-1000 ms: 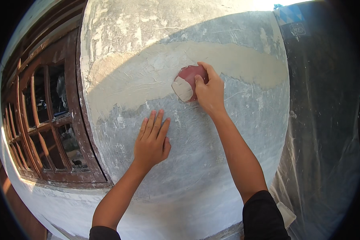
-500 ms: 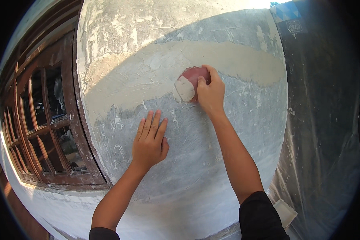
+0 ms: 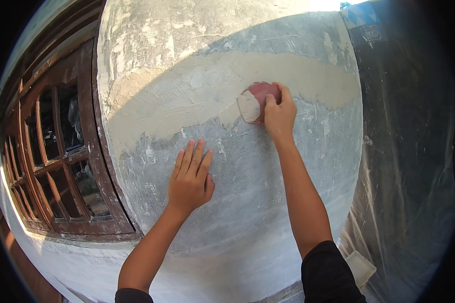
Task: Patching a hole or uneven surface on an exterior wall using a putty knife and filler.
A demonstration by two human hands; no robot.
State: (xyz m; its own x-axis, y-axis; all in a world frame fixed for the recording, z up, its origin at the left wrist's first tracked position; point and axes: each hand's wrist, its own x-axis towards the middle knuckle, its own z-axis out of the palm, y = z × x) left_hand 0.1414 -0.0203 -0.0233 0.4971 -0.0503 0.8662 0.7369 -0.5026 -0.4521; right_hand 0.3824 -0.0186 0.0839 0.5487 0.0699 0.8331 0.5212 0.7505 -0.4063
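Along the lower edge of the pale band of paste that crosses the wall sits the scraper: thin reddish plate, rounded outline, its left part coated with a thick off-white smear. Right hand at the same edge of the band; grip clenched on the scraper's right side, thumb laid on the face, a finger over the upper rim. Left hand below the band, toward its left half, on bare grey surface; grip released, nothing held, fingers extended and pointing up toward the band, palm side to the wall. Band itself: beige, ragged-edged, wrinkled and ridged at left, smoother at right. Below it the wall is grey, mottled, flecked white; above it, rough and scabby, with sunlight at left and a curved shadow line running down onto the band. Left of the band, a wooden window: dark brown, glass panes, frame spotted with pale marks. Right of the band, a plastic sheet, filmy, creased lengthwise, dark; blue-and-white checked patch near its top. Well below the band, rightward, a pale squarish object, kind unclear, beside a black sleeve.
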